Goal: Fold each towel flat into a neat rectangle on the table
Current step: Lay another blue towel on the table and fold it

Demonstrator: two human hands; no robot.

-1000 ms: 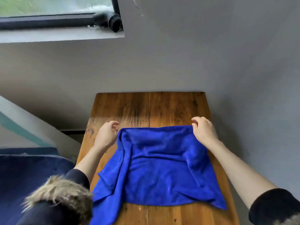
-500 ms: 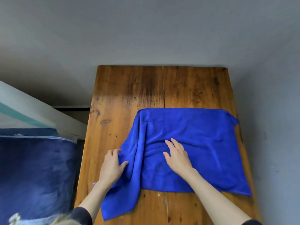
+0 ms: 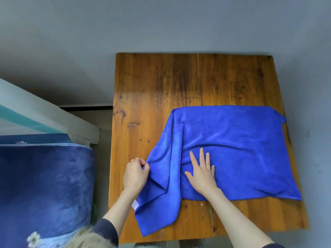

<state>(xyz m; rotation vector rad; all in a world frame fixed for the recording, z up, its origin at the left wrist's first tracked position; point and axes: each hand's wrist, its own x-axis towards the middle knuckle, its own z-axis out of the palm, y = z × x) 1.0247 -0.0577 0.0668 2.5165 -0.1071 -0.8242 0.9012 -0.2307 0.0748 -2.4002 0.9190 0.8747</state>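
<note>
While the right hand (image 3: 202, 173) lies flat with straight, spread fingers pressing on the blue towel (image 3: 232, 149), the left hand (image 3: 135, 174) pinches the towel's bunched left edge between thumb and curled fingers. Most of the cloth spreads smooth over the wooden table (image 3: 161, 86) beyond and to the right of the flat hand. Between the two hands a long fold runs toward the near table edge, with a small white tag (image 3: 134, 204) beside the left wrist.

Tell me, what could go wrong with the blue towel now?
The left hand pinches the bunched left edge of the blue towel; tugging it could drag the flat part crooked, though the right hand presses it down. The towel's far right corner already sticks past the table edge, so it might slip off.
</note>
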